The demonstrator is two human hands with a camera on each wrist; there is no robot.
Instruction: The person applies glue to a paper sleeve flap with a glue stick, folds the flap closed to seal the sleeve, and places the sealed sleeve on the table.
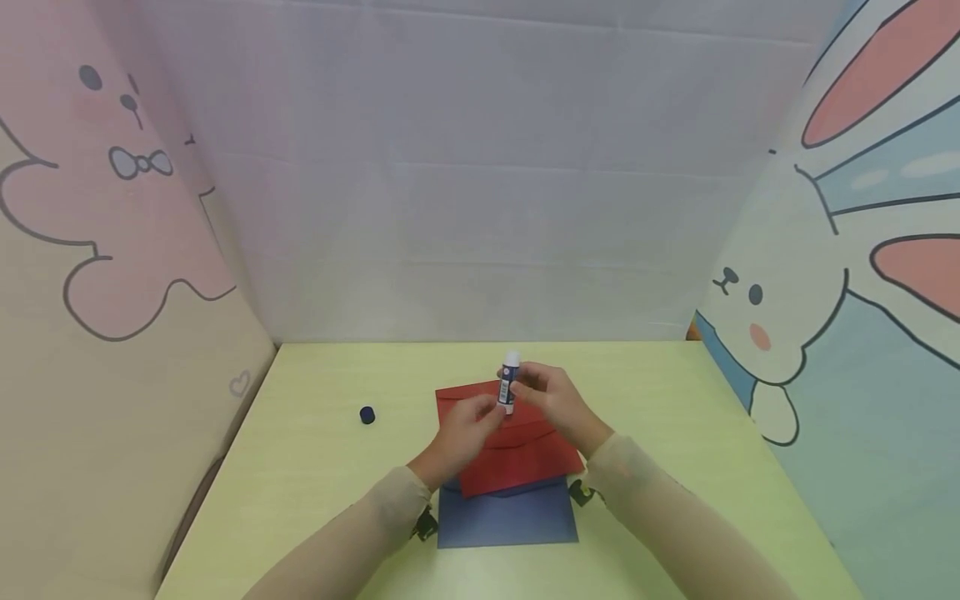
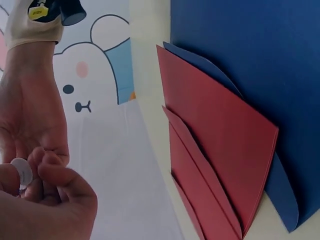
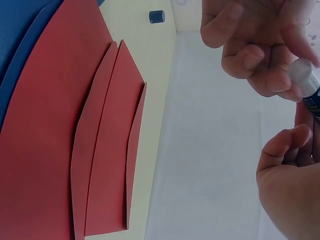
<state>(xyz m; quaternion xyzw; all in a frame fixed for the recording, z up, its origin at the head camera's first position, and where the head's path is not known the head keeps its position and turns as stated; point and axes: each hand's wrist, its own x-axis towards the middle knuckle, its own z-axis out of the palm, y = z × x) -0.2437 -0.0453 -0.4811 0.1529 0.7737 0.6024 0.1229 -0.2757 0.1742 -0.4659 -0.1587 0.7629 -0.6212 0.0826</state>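
Observation:
Above the envelopes, an uncapped glue stick (image 1: 509, 385) stands nearly upright between my two hands, its white glue end at the top. My right hand (image 1: 561, 406) grips its dark blue labelled barrel. With thumb and fingers, my left hand (image 1: 463, 432) pinches the white base (image 3: 303, 76) at the bottom. Underneath lies a red envelope (image 1: 517, 468) with its flap opened out toward the far side. It rests slightly askew on a blue envelope (image 1: 506, 523), whose near part shows below it.
The dark blue glue cap (image 1: 367, 415) stands alone on the pale yellow table (image 1: 315, 500), left of the envelopes. A white cloth backdrop (image 1: 465, 208) rises at the table's far edge. Printed cartoon panels (image 1: 885, 350) flank both sides.

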